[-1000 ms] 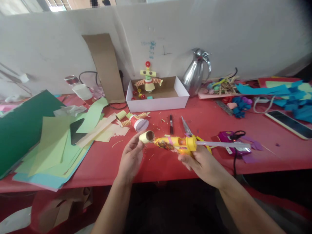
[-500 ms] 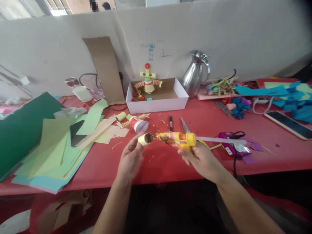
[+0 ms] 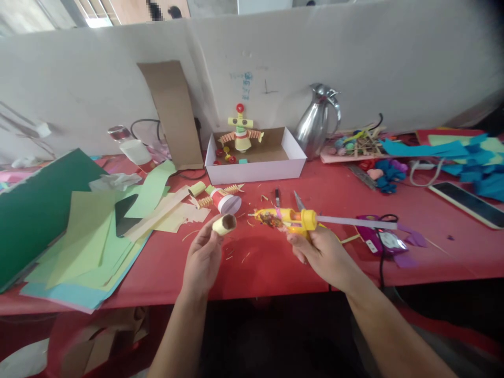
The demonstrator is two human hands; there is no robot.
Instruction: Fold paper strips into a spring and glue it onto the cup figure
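Between the fingers of my left hand (image 3: 202, 257) is a short pale-yellow paper tube (image 3: 223, 225), its open end turned right. My right hand (image 3: 325, 254) grips a yellow hot glue gun (image 3: 291, 220), its nozzle pointing left toward the tube but apart from it. A long white glue stick (image 3: 354, 222) sticks out of the gun's back. Just behind my left hand lies a paper figure (image 3: 226, 202) on its side, with a round white base and folded accordion arms. Another yellow paper roll (image 3: 197, 189) lies beside it.
A white box (image 3: 255, 173) holds a finished-looking paper robot (image 3: 242, 139). A steel jug (image 3: 317, 121) stands right of it. Coloured paper sheets (image 3: 86, 236) cover the left. A marker (image 3: 277, 197), scissors (image 3: 299, 201), a purple device (image 3: 380, 236) and a phone (image 3: 468, 203) lie on the red table (image 3: 252, 273).
My left hand has drawn the tube leftward, away from the glue gun's nozzle, so a gap now shows between them. My right hand with the glue gun has barely moved.
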